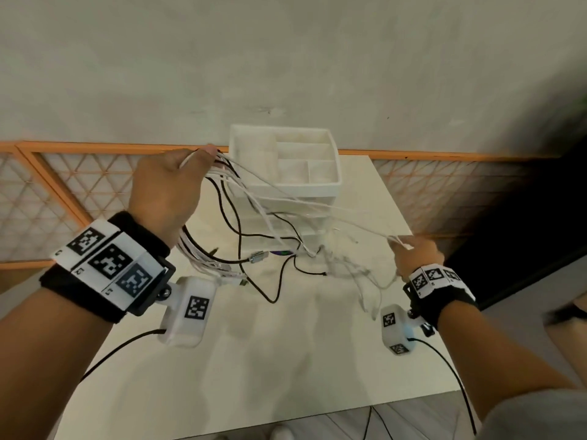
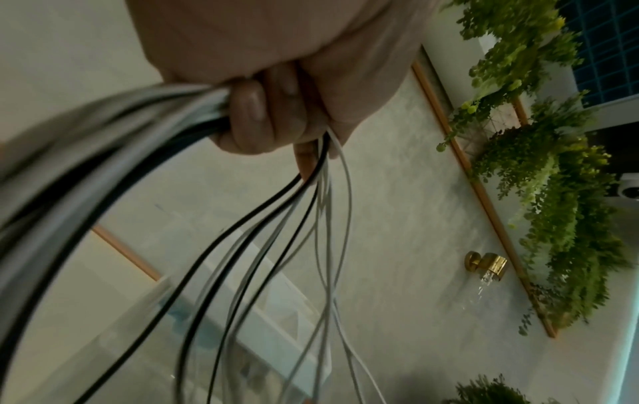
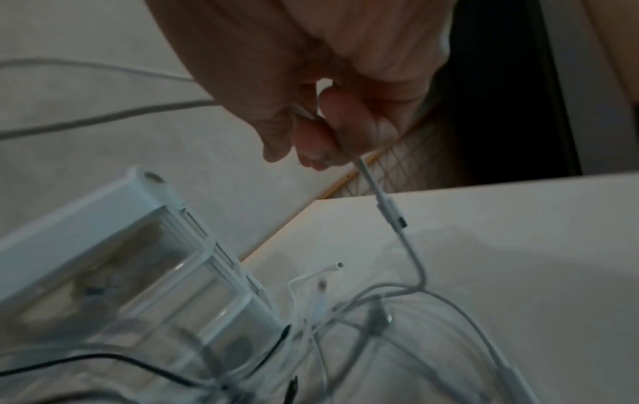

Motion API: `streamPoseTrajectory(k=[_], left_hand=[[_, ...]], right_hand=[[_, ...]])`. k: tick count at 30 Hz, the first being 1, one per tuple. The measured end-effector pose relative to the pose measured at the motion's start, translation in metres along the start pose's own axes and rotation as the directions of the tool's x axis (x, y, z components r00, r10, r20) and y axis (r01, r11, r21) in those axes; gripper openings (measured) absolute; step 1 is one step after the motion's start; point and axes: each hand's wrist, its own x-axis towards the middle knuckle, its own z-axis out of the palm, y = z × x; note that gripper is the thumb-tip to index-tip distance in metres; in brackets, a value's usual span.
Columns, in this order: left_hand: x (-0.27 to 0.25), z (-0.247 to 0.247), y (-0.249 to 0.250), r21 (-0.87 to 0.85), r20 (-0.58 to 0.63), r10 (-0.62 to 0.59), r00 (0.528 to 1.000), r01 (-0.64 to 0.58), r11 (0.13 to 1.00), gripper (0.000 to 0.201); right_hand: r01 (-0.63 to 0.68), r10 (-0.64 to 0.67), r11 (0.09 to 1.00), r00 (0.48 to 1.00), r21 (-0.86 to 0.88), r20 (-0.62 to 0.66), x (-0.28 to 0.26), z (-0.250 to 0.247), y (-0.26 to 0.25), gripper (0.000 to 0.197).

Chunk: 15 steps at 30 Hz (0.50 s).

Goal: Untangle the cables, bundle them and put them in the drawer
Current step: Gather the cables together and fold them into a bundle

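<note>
While the cables (image 1: 254,198) are stretched in the air in front of the drawer unit (image 1: 286,173), a thick bunch of white and black strands is gripped in the closed left hand (image 1: 168,185), and thin white strands are pinched in the curled fingers (image 3: 349,120) of the right hand (image 1: 416,258). A knot could be tightened rather than loosened if the strands are pulled further apart, since loose ends are seen crossed and looped on the table (image 1: 286,360) just before the unit. The light unit could also be snagged and dragged, strands being draped against its front. All is set on a white table, backed by a pale wall (image 1: 286,58) with an orange-framed lattice panel (image 1: 79,179); green foliage (image 2: 553,191) is seen on it.
</note>
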Motion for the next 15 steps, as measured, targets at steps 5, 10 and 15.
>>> streamPoseTrajectory(k=[5, 10, 15], left_hand=[[-0.004, 0.007, -0.003, 0.068, 0.072, -0.007, 0.997, 0.002, 0.998, 0.034], [-0.006, 0.006, -0.004, 0.064, 0.105, 0.01, 0.994, -0.017, 0.998, 0.039], [-0.02, 0.013, 0.021, 0.082, 0.305, 0.142, 0.942, -0.174, 0.981, 0.041]], right_hand=[[0.254, -0.219, 0.95, 0.956, 0.181, -0.193, -0.002, -0.009, -0.015, 0.018], [0.412, -0.415, 0.907, 0.91, 0.083, 0.014, -0.009, -0.021, -0.037, 0.061], [0.633, -0.677, 0.734, 0.713, 0.249, 0.181, -0.075, -0.041, -0.109, 0.086]])
